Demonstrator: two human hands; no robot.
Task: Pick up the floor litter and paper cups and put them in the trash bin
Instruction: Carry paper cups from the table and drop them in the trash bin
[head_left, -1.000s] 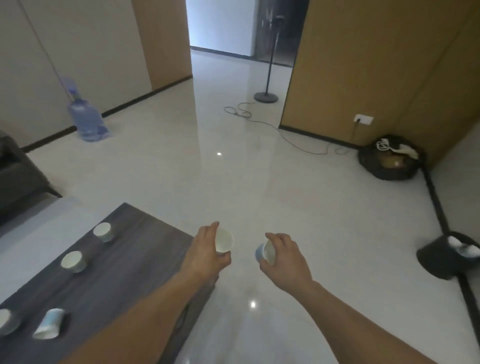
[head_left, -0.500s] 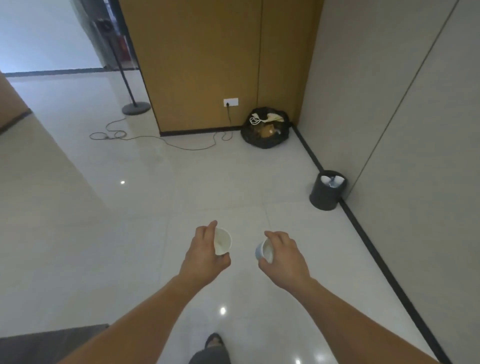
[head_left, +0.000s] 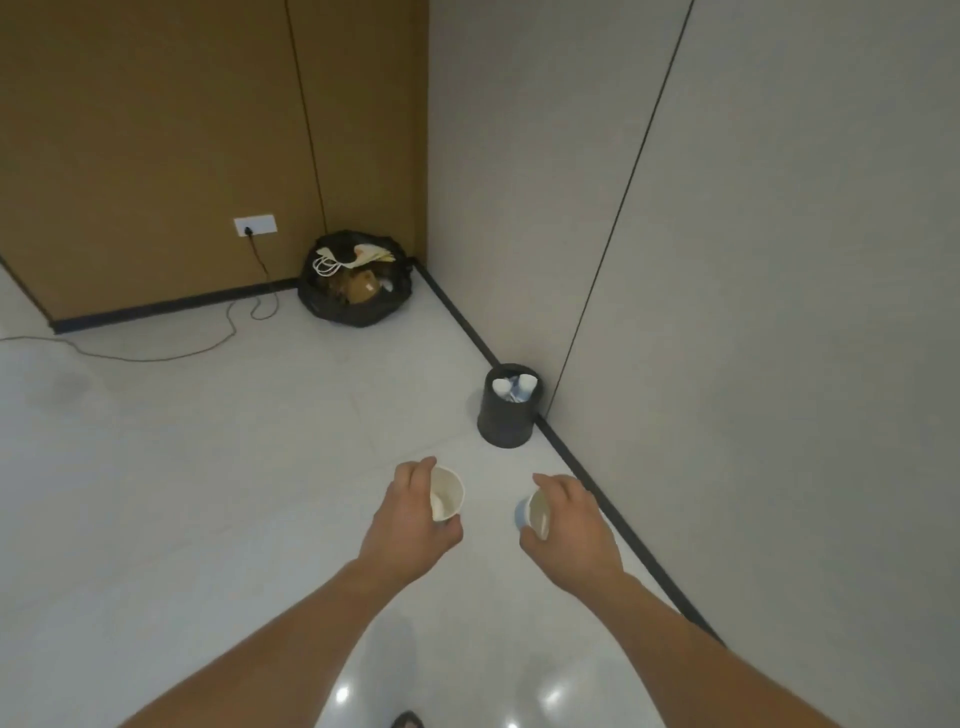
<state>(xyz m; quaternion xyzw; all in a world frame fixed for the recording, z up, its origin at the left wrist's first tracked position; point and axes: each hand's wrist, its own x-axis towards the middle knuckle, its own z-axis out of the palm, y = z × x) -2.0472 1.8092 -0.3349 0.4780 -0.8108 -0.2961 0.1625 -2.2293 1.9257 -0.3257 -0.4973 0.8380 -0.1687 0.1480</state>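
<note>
My left hand (head_left: 410, 514) grips a white paper cup (head_left: 447, 493), its mouth turned toward the right. My right hand (head_left: 569, 525) grips a second paper cup (head_left: 535, 514), white with a blue band, lying on its side with the mouth facing left. Both hands are held out over the pale floor. A small black trash bin (head_left: 506, 418) stands ahead against the grey wall, a little beyond and between the hands, with white cups and paper showing inside it.
A full black rubbish bag (head_left: 356, 296) sits in the corner by the brown wall. A thin cable (head_left: 228, 332) runs from a wall socket (head_left: 254, 226) across the floor to the left. A dark baseboard (head_left: 613, 514) lines the grey wall on the right.
The view has swung right, away from the dark table and toward the corner. The trash bin is now closer and nearly straight ahead. Both hands still hold their cups.
</note>
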